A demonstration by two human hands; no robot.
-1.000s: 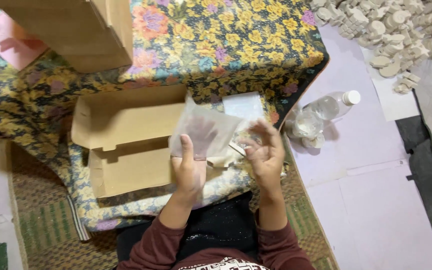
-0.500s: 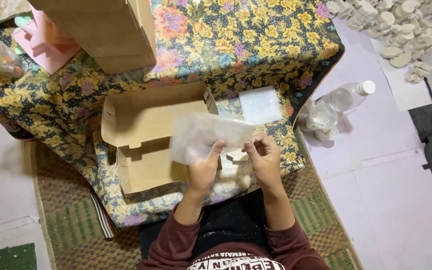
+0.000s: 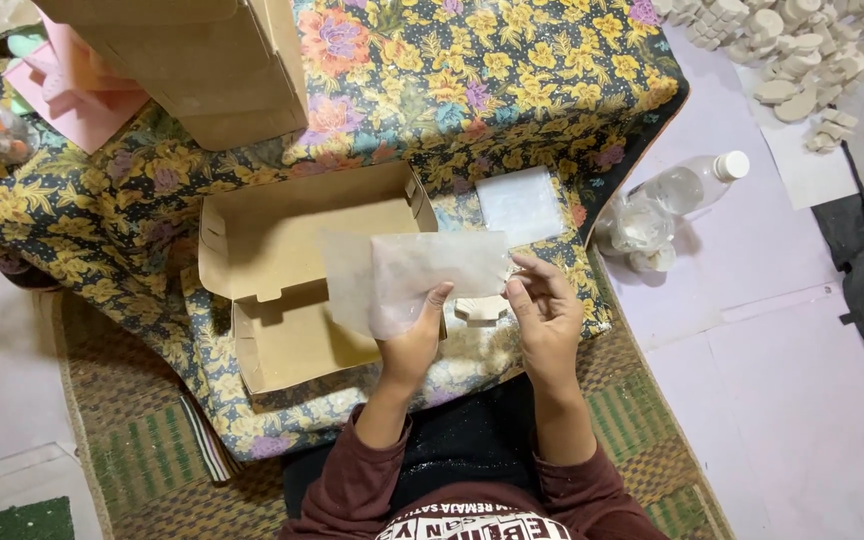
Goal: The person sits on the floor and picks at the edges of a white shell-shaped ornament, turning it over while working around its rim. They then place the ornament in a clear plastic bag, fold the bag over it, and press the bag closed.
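Head view, looking straight down: a person in a dark red top sits at a low bench (image 3: 552, 60) covered in a yellow floral cloth. An open brown cardboard box (image 3: 302, 290) lies on the bench. Just right of the box, and partly over it, the left hand (image 3: 414, 345) pinches a translucent plastic bag (image 3: 412, 275) by its lower edge. The right hand (image 3: 544, 310) has its grip closed on the bag's right end. A small pale moulded piece (image 3: 481, 308) lies between the hands. Well right of the box, a clear plastic bottle (image 3: 687, 183) lies on the floor.
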